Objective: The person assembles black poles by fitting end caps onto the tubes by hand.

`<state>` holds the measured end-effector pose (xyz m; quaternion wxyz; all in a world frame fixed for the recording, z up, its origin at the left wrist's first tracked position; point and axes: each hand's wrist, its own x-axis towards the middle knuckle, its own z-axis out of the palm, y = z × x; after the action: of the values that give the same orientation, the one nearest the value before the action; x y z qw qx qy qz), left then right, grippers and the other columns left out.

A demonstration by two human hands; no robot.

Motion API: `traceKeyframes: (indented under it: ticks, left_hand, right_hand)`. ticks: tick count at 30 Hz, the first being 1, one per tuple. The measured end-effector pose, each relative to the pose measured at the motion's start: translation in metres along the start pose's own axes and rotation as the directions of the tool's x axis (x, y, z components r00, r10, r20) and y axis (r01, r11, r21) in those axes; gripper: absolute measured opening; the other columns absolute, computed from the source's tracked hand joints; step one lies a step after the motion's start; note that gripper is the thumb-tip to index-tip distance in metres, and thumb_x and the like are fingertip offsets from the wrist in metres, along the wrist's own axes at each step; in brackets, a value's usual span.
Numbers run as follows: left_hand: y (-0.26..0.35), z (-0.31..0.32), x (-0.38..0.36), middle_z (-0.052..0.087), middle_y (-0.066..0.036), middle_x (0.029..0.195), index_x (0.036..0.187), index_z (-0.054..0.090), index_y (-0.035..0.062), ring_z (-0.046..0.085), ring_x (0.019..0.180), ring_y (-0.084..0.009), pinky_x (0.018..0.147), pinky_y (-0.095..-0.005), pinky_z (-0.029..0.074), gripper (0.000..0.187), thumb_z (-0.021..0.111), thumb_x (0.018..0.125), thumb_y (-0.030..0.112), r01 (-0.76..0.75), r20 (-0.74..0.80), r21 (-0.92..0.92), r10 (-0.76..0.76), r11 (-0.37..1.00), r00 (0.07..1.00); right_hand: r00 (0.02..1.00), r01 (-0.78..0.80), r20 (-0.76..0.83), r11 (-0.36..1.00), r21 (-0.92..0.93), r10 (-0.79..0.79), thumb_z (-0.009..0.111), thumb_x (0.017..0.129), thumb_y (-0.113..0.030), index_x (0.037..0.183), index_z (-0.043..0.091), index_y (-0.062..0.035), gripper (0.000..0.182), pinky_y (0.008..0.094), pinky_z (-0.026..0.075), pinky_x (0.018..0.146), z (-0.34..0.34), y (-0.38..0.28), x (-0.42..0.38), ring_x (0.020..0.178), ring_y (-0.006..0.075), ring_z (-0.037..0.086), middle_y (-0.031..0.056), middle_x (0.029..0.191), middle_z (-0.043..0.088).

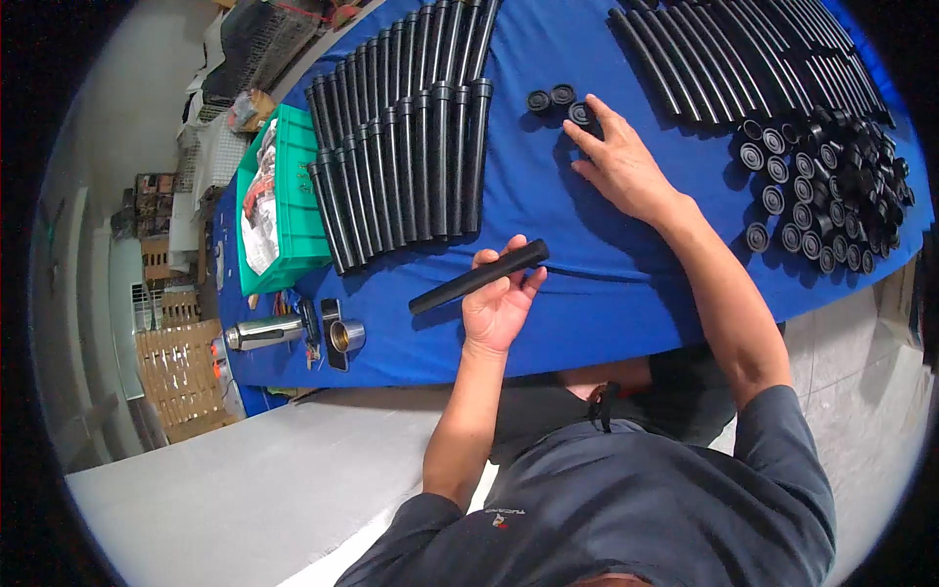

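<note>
My left hand (497, 311) is wrapped round a black tube (474, 278), held at a slant above the blue cloth, its thicker end up and to the right. Over three loose round black caps, my right hand (626, 164) reaches out with its fingers spread. The index and middle fingertips are at the nearest cap (581, 114); whether they grip it is not clear. Another cap (562, 94) and a further one (538, 101) lie just left of it.
Rows of capped black tubes (406, 166) lie at the upper left, thinner tubes (694, 59) at the upper right. A heap of black caps (831, 196) sits right. A green crate (298, 215), a steel flask (269, 333) and a metal cup (347, 336) stand left.
</note>
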<state>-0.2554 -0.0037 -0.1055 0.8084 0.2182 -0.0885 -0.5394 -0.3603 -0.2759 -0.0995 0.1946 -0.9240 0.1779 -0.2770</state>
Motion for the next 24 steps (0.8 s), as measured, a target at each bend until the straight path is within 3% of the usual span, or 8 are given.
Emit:
traceKeyframes:
  ticks: [2, 6, 14, 17, 20, 22, 23, 24]
  left_hand:
    - [0.0, 0.0, -0.001, 0.057, -0.015, 0.145, 0.118, 0.069, 0.0158, 0.051, 0.137, -0.0332, 0.112, -0.057, 0.043, 0.043, 0.065, 0.083, -0.009, 0.0, -0.011, -0.001, 0.0, 1.0, 1.0]
    - [0.001, 0.001, -0.001, 0.059, -0.014, 0.142, 0.117, 0.069, 0.0165, 0.053, 0.135, -0.0331, 0.112, -0.0567, 0.042, 0.043, 0.067, 0.082, -0.007, 0.0, -0.018, 0.007, 0.0, 1.0, 1.0]
    - [0.001, 0.003, 0.001, 0.061, -0.013, 0.14, 0.117, 0.069, 0.0175, 0.055, 0.133, -0.0326, 0.112, -0.0564, 0.043, 0.042, 0.068, 0.081, -0.006, -0.004, -0.007, 0.013, 0.004, 1.0, 1.0]
    - [0.001, 0.004, 0.0, 0.061, -0.013, 0.14, 0.117, 0.069, 0.0173, 0.056, 0.132, -0.0323, 0.112, -0.0563, 0.043, 0.042, 0.069, 0.081, -0.006, 0.0, -0.017, 0.007, 0.0, 1.0, 1.0]
    - [0.0, 0.005, -0.001, 0.061, -0.014, 0.139, 0.116, 0.069, 0.016, 0.056, 0.131, -0.0337, 0.111, -0.0567, 0.044, 0.042, 0.068, 0.081, -0.006, -0.008, -0.026, -0.025, 0.007, 1.0, 1.0]
    - [0.0, 0.006, -0.002, 0.06, -0.015, 0.138, 0.115, 0.067, 0.0139, 0.057, 0.129, -0.0365, 0.111, -0.057, 0.045, 0.041, 0.067, 0.08, -0.008, -0.024, -0.046, -0.062, 0.021, 0.998, 0.999]
    - [0.0, 0.006, -0.002, 0.061, -0.016, 0.138, 0.118, 0.067, 0.0137, 0.056, 0.13, -0.0358, 0.113, -0.0555, 0.044, 0.042, 0.067, 0.081, -0.007, -0.03, -0.04, -0.048, 0.028, 0.998, 0.999]
    - [-0.001, 0.005, -0.005, 0.061, -0.016, 0.138, 0.119, 0.067, 0.0139, 0.056, 0.131, -0.0352, 0.113, -0.0544, 0.044, 0.042, 0.068, 0.082, -0.006, -0.046, -0.055, -0.047, 0.043, 0.998, 0.998]
  right_hand:
    - [0.997, 0.021, -0.07, 0.999, 0.048, -0.017, 0.074, 0.086, -0.016, 0.135, 0.061, -0.0097, 0.052, 0.0458, 0.042, 0.111, -0.004, -0.004, -0.001, 0.132, 0.044, 0.048, 0.0294, 0.148, 0.041]
    - [0.964, 0.264, -0.067, 0.946, 0.186, -0.256, 0.072, 0.084, -0.013, 0.119, 0.069, -0.0059, 0.036, 0.0469, 0.047, 0.103, -0.008, -0.027, -0.006, 0.119, 0.0424, 0.056, 0.0273, 0.135, 0.052]
    - [0.959, 0.241, 0.1, 0.951, 0.196, -0.264, 0.067, 0.085, -0.014, 0.114, 0.072, -0.0061, 0.031, 0.0456, 0.05, 0.098, -0.004, -0.039, -0.016, 0.111, 0.0379, 0.058, 0.0252, 0.128, 0.054]
    - [0.918, 0.396, -0.018, 0.916, 0.058, -0.395, 0.067, 0.085, -0.014, 0.11, 0.073, -0.0056, 0.027, 0.0448, 0.049, 0.1, -0.015, -0.042, -0.012, 0.117, 0.0396, 0.057, 0.0251, 0.134, 0.053]
    - [0.9, 0.432, -0.124, 0.89, 0.147, -0.417, 0.067, 0.084, -0.012, 0.115, 0.071, -0.005, 0.032, 0.0436, 0.049, 0.101, -0.029, -0.051, -0.009, 0.119, 0.0399, 0.058, 0.0241, 0.135, 0.055]
    - [0.946, 0.144, 0.191, 0.867, 0.477, -0.263, 0.067, 0.083, -0.009, 0.125, 0.066, -0.0046, 0.042, 0.043, 0.05, 0.101, -0.031, -0.058, -0.014, 0.117, 0.0387, 0.061, 0.0232, 0.133, 0.058]
    - [0.908, -0.039, 0.36, 0.81, 0.585, -0.216, 0.066, 0.083, -0.007, 0.129, 0.064, -0.0043, 0.047, 0.0426, 0.05, 0.101, -0.03, -0.063, -0.017, 0.117, 0.0381, 0.062, 0.0227, 0.131, 0.06]
    - [0.899, -0.022, 0.34, 0.749, 0.662, -0.275, 0.065, 0.082, -0.005, 0.133, 0.06, -0.0042, 0.051, 0.0417, 0.051, 0.099, -0.028, -0.068, -0.019, 0.114, 0.0363, 0.063, 0.0223, 0.129, 0.062]
